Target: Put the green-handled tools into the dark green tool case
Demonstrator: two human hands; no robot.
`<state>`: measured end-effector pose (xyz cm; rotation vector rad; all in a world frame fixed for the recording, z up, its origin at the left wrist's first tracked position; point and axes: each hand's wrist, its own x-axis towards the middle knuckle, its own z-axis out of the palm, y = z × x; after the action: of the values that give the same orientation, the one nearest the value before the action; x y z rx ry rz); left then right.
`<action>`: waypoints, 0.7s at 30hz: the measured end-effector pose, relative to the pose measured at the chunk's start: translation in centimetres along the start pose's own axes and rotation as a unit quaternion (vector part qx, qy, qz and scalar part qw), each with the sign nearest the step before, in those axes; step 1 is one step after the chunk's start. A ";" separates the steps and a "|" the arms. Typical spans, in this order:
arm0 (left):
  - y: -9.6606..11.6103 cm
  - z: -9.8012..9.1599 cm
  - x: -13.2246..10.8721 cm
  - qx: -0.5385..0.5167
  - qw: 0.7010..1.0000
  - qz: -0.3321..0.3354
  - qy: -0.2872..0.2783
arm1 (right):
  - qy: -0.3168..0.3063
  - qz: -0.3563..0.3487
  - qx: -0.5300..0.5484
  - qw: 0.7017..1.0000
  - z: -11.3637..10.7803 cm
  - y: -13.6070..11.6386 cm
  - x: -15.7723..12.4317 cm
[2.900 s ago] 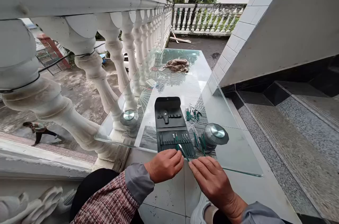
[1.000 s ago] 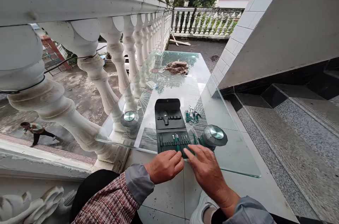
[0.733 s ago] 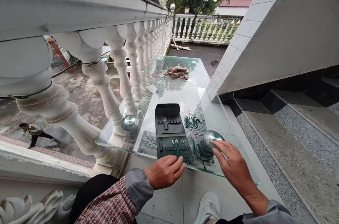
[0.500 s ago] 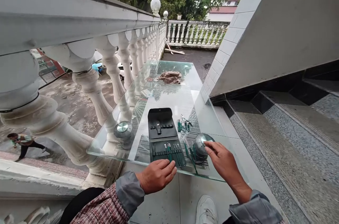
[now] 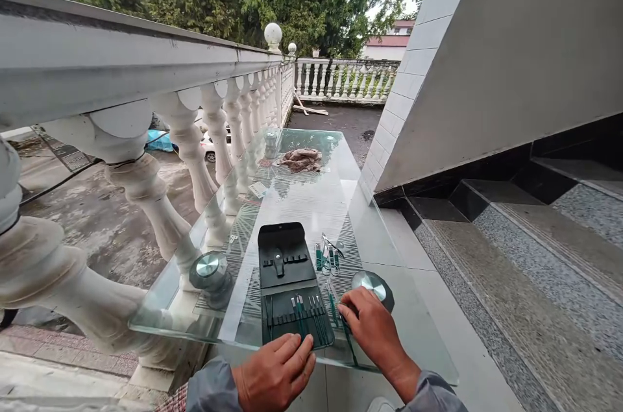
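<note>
A black manicure case [image 5: 287,282] lies unfolded on the glass table [image 5: 311,204]. Slim metal tools [image 5: 317,315] with green handles sit in the loops of its near half; the far half's loops look mostly bare. My left hand [image 5: 275,370] rests its fingertips at the case's near edge, fingers stretched out. To the right of the case, my right hand [image 5: 374,327] has its fingertips pinched at a long green-handled manicure tool [image 5: 349,342], partly covered by the fingers. Nail clippers [image 5: 333,258] and other small green-handled implements lie beyond that hand.
Round metal-topped table supports [image 5: 211,266] show through the glass. A crumpled brown cloth [image 5: 302,159] and a small card [image 5: 257,189] lie farther back. White balusters [image 5: 182,133] line the left; stone stairs [image 5: 516,237] rise on the right.
My right hand has moved left and down from above the right table support to the green-handled tool. My left hand stays at the case's near edge. The view has tilted up.
</note>
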<state>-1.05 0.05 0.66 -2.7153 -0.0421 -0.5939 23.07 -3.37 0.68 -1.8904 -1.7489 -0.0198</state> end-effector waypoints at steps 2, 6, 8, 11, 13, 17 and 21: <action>-0.1 -0.1 0.2 0.008 1.000 0.008 -0.013 | 0.007 -0.017 -0.041 0.999 0.4 -0.1 0.4; -0.1 -0.1 0.6 0.003 1.000 0.005 0.000 | 0.003 -0.052 -0.100 0.994 0.9 0.1 0.9; -0.1 0.0 0.8 -0.002 1.000 0.017 -0.003 | -0.004 -0.058 -0.126 0.990 1.1 0.2 1.0; -0.1 0.1 0.9 -0.012 0.999 0.036 0.000 | -0.018 -0.056 -0.161 0.985 1.3 0.3 1.4; 0.0 0.2 0.9 -0.021 0.999 0.038 0.011 | -0.030 -0.055 -0.181 0.982 1.3 0.2 1.5; 0.5 0.3 0.6 -0.031 0.998 0.047 0.013 | -0.043 -0.065 -0.209 0.975 1.2 0.1 1.7; 0.9 0.6 0.3 -0.031 0.998 0.047 0.013 | -0.046 -0.077 -0.223 0.971 1.3 0.4 1.6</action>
<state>-0.46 -0.54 -0.07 -2.7514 0.1123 -0.6121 23.21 -1.38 -0.01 -2.0793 -2.0846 -0.4242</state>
